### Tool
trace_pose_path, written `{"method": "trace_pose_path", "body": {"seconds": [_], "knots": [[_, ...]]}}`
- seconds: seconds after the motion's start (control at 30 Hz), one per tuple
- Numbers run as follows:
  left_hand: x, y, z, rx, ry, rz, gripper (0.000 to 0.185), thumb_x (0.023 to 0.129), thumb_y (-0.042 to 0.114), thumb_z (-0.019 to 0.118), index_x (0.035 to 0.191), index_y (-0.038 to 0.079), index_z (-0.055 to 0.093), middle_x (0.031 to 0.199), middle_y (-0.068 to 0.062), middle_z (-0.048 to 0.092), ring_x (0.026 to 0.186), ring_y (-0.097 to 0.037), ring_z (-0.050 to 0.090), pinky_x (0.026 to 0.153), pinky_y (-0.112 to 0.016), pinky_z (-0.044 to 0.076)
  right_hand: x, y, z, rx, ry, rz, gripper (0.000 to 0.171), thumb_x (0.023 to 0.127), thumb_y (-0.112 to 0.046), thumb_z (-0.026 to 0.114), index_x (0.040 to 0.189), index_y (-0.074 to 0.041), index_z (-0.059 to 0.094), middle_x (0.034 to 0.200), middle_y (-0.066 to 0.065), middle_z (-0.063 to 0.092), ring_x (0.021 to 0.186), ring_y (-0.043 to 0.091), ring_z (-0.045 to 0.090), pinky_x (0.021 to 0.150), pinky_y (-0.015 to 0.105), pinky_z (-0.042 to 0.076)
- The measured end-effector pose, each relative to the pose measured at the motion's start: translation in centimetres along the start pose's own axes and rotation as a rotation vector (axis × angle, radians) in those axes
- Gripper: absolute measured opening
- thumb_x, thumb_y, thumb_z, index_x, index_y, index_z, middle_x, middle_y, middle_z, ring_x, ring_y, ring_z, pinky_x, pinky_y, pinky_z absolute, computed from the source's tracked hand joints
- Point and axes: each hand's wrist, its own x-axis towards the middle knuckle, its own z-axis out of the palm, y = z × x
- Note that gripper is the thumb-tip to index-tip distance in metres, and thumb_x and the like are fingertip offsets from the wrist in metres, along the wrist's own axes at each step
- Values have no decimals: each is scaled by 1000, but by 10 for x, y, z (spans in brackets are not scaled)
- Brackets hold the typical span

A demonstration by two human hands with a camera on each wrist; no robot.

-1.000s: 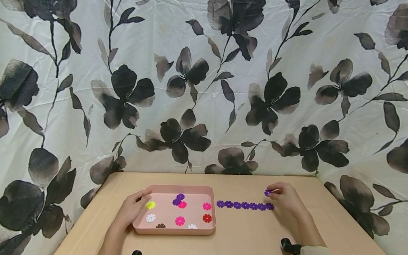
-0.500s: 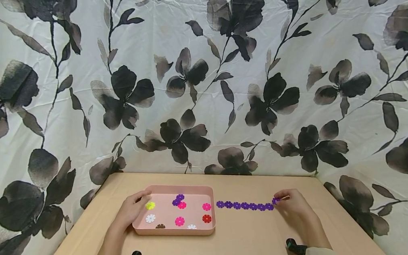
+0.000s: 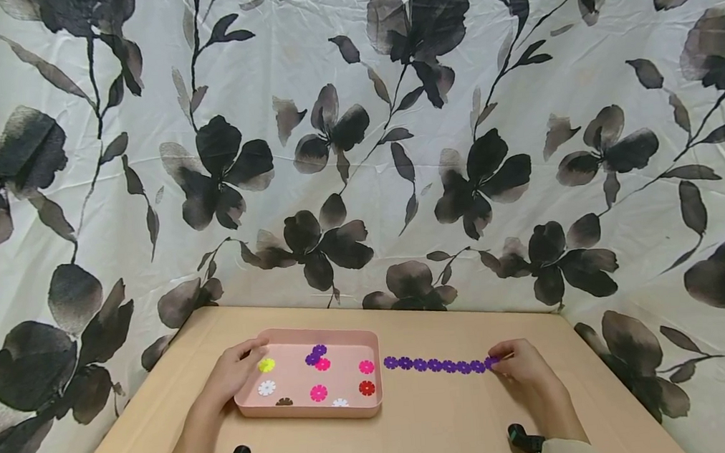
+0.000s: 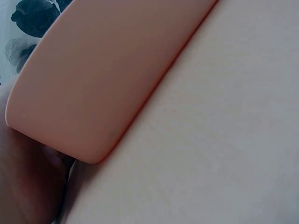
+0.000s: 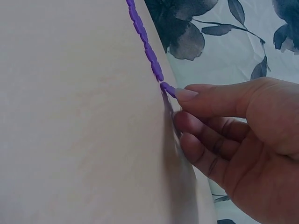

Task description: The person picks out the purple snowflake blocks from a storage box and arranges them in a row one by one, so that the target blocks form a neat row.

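My right hand [image 3: 530,370] pinches a purple snowflake disc [image 5: 167,88] between thumb and finger. This disc meets the right end of a row of several purple snowflake discs [image 3: 435,365] lying on the table. In the right wrist view it sits slightly tilted against the end of the row [image 5: 149,53]. On the other side, my left hand [image 3: 236,373] grips the left edge of a pink tray [image 3: 314,412], with fingertips over its rim. The tray's outer wall [image 4: 98,79] fills much of the left wrist view, and part of the hand is hidden behind it.
Inside the tray lie loose discs: a yellow disc [image 3: 267,365], a red disc [image 3: 366,388], a brown disc [image 3: 284,402], plus several white, pink and purple ones. The wooden-toned table [image 3: 438,428] ends at a floral cloth [image 3: 399,202] behind it.
My right hand has moved right and down with the purple disc, bringing it from above the row to the row's right end. The left hand has stayed on the tray.
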Motion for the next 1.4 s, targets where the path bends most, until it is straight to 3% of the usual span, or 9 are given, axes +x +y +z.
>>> {"method": "trace_pose_path", "body": {"seconds": [0.27,0.47,0.63,0.77,0.93,1.23,1.4], "knots": [[0,1,-1,-10,-4,2,49,110,34,53,150,5,55,156,-17,53,152,-43,38,125,-60,30,0,1,2,-8,-4,15,23,89,7,73,112,5,73,97,13,69,81,22,57,61,27,50],[-1,1,0,-15,1,-6,50,110,34,54,149,4,55,155,-17,54,152,-42,38,125,-59,30,-1,0,1,-17,-1,33,23,89,7,73,111,6,73,100,16,69,86,23,57,67,28,49],[-1,1,0,-25,0,-12,50,110,33,54,149,3,55,155,-17,54,151,-43,38,125,-59,30,-2,-5,-1,35,54,50,24,96,-1,68,120,3,70,112,17,65,91,24,56,70,29,50],[-1,1,1,-31,0,-14,50,110,33,54,149,3,55,155,-18,53,152,-42,38,125,-59,30,2,-13,-2,66,140,-47,24,99,-7,67,122,0,71,119,20,67,91,22,57,71,24,52],[-1,1,1,-12,-1,-11,50,110,33,53,150,3,54,156,-19,52,152,-43,38,125,-60,30,7,-25,-2,55,195,-168,23,97,-7,72,119,0,73,115,22,71,83,17,59,65,20,51],[-1,2,1,-22,-6,-7,48,110,32,53,150,4,54,156,-18,53,152,-43,38,125,-60,29,12,-50,20,126,211,-221,33,98,-8,72,130,-5,69,123,24,68,95,21,61,70,20,53],[-1,2,0,-32,-4,-3,49,110,31,53,150,4,54,156,-17,53,152,-42,38,125,-59,30,12,-71,39,148,193,-305,34,95,-4,74,129,-5,70,117,19,70,91,18,63,76,21,55]]}}
